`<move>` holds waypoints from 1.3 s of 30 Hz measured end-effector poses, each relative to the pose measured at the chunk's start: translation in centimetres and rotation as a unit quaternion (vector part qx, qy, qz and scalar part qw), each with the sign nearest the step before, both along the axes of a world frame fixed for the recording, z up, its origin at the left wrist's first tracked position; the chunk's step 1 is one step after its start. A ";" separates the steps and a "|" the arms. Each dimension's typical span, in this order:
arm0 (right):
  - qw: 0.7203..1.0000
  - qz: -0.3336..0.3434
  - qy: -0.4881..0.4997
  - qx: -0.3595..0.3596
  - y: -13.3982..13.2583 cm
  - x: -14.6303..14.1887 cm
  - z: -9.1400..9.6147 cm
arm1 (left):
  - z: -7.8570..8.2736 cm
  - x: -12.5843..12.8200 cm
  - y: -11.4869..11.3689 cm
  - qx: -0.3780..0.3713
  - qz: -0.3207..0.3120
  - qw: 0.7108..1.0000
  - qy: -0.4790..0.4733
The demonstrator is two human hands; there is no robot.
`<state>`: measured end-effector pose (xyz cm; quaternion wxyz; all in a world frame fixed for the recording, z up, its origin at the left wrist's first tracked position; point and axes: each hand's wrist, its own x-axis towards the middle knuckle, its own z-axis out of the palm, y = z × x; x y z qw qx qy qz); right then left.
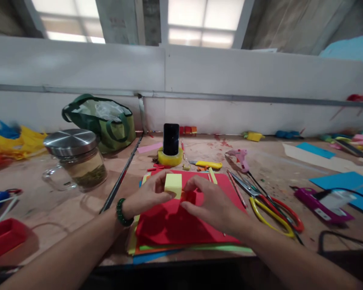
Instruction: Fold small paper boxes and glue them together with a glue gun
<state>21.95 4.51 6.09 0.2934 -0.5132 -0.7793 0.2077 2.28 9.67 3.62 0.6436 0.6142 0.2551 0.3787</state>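
Note:
A small pale yellow foam-like cube (173, 184) is held in my left hand (153, 191), with the fingers behind it and the thumb along its lower front. My right hand (210, 203) is just right of the cube. Its curved index finger and its thumb are apart, and I see nothing gripped between them. Whether its fingertips touch the cube I cannot tell. Under both hands lies a red sheet (169, 225) on top of a stack of coloured sheets. A thin pale yellow strip (213, 176) rests at the stack's far edge.
Behind the stack, a phone (171, 139) stands in a yellow tape roll (170, 158) beside a yellow utility knife (208, 164). To the right lie scissors (272, 213), a pink glue gun (240, 158) and a purple power strip (323, 207). A lidded glass mug (81, 169) and green bag (117, 131) stand left.

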 end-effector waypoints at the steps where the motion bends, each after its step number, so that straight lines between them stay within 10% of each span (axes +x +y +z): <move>1: 1.000 0.003 0.000 -0.002 0.1 -0.2 -0.2 | 0.0 0.0 0.0 0.002 -0.002 1.000 0.002; 12: 0.993 -0.023 0.107 -0.035 0.1 -1.0 -1.6 | -1.6 0.7 -0.5 -0.048 -0.022 0.998 -0.045; 29: 0.999 0.004 0.036 -0.017 -0.9 -0.5 -1.5 | -1.3 0.8 -0.7 0.086 0.051 0.988 0.119; 39: 0.988 -0.103 0.081 0.087 -1.7 5.5 2.5 | 2.5 1.3 0.0 0.177 0.145 0.960 0.163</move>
